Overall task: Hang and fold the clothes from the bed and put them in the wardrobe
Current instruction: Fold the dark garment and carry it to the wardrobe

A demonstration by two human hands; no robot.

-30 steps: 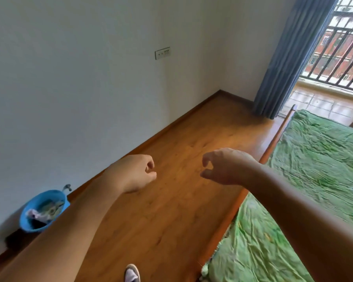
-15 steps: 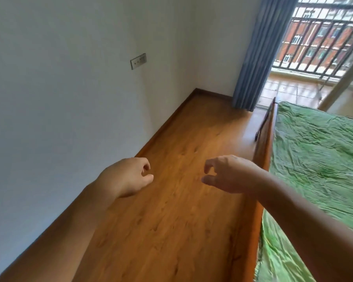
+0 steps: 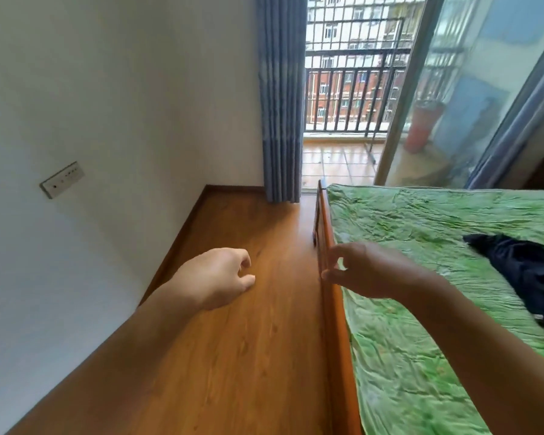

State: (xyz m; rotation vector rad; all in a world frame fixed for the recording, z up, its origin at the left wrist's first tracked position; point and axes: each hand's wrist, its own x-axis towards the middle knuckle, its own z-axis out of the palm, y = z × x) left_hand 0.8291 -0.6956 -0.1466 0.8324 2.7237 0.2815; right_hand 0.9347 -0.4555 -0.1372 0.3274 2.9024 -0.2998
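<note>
A dark navy garment [image 3: 528,274] lies crumpled on the green bed sheet [image 3: 421,309] at the right edge of the view, partly cut off by the frame. My left hand [image 3: 217,276] hangs over the wooden floor with loosely curled fingers and holds nothing. My right hand [image 3: 368,270] hovers above the bed's wooden side rail [image 3: 336,309], fingers loosely curled, empty, well left of the garment. No wardrobe is in view.
A white wall with a socket plate [image 3: 62,179] runs along the left. The wooden floor [image 3: 233,356] forms a strip between wall and bed. Blue curtains [image 3: 280,105] hang beside an open glass door [image 3: 453,89] onto a railed balcony.
The view has swung right and up: the balcony, door and dark garment have come into sight. Both hands stay empty in front of me, the right one now over the bed rail.
</note>
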